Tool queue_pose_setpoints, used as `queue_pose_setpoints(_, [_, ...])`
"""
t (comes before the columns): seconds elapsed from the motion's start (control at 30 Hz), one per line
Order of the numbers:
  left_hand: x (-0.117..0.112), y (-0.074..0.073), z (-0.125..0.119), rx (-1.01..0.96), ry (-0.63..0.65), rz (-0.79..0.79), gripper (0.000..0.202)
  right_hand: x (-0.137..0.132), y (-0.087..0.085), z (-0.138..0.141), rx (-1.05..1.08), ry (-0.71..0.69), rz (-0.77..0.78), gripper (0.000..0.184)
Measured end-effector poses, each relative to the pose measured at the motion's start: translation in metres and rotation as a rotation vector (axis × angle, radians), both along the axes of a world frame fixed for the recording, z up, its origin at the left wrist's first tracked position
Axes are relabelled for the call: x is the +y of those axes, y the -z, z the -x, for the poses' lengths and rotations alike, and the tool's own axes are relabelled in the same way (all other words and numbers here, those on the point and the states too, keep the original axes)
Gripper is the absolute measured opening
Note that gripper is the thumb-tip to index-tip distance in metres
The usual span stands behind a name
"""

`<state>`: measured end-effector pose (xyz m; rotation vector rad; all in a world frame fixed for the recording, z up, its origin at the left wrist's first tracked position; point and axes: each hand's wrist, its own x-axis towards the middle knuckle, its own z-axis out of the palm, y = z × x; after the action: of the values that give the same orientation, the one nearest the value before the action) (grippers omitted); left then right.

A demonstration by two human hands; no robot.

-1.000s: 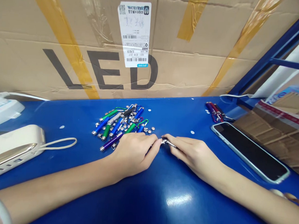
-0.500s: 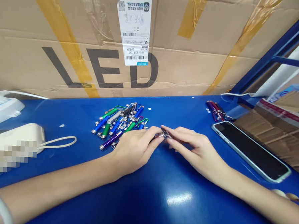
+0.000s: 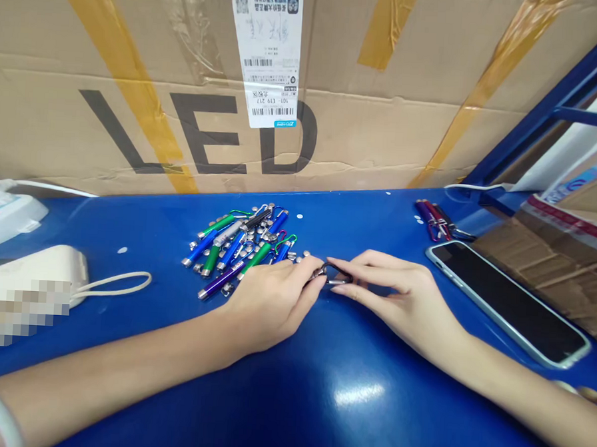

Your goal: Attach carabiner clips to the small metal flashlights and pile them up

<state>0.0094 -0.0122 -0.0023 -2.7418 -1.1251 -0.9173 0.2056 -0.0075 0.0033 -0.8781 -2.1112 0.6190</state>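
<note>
Over the blue table, both my hands meet at one small keychain piece. My left hand (image 3: 275, 295) is closed, pinching what looks like the metal end of a dark mini flashlight (image 3: 316, 274), mostly hidden by the fingers. A black carabiner (image 3: 344, 274) extends from it to the right. Thumb and fingers of my right hand (image 3: 400, 285) pinch the carabiner's far end. Just behind my left hand lies a pile of mini flashlights (image 3: 235, 243) in blue, green, purple, silver and black, with coloured carabiners and small silver button cells (image 3: 307, 254) among them.
Back right, several red and dark mini flashlights (image 3: 433, 217) lie beside a phone (image 3: 509, 301). A cream power bank with a loop (image 3: 71, 265) and a white device (image 3: 13, 215) are at left. A large cardboard box (image 3: 332, 145) stands behind; another box (image 3: 567, 251) is at right.
My right hand has shifted slightly right, and more of the black carabiner now shows between my hands. The pile stays as it was; the view has tilted a little.
</note>
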Motion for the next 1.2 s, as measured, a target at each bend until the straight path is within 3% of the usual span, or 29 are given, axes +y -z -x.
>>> queue_pose_setpoints(0.1, [0.0001,0.0019,0.0003,0.038,-0.017,0.023,0.028,-0.0017,0.0016,0.0012,-0.040,-0.025,-0.086,0.028])
queue_pose_setpoints(0.27, [0.0017,0.0077,0.0014,0.099,-0.056,-0.070,0.036,-0.0065,0.0066,0.0040,-0.215,-0.061,-0.198,0.032])
queue_pose_setpoints(0.4, [0.0009,0.0090,0.0013,0.142,-0.053,-0.090,0.037,-0.0085,0.0052,0.0059,-0.316,-0.087,-0.196,0.021])
queue_pose_setpoints(0.53, [-0.0003,0.0083,0.0005,0.170,-0.021,-0.096,0.036,-0.0087,0.0043,0.0063,-0.358,-0.106,-0.216,0.023])
queue_pose_setpoints(0.87, [-0.0010,0.0069,0.0003,0.192,-0.004,-0.069,0.034,-0.0070,0.0094,0.0067,-0.205,-0.120,-0.237,0.019])
queue_pose_setpoints(1.2, [-0.0014,0.0038,-0.0003,0.092,-0.009,0.042,0.033,-0.0041,0.0078,0.0052,-0.133,-0.002,-0.288,0.014])
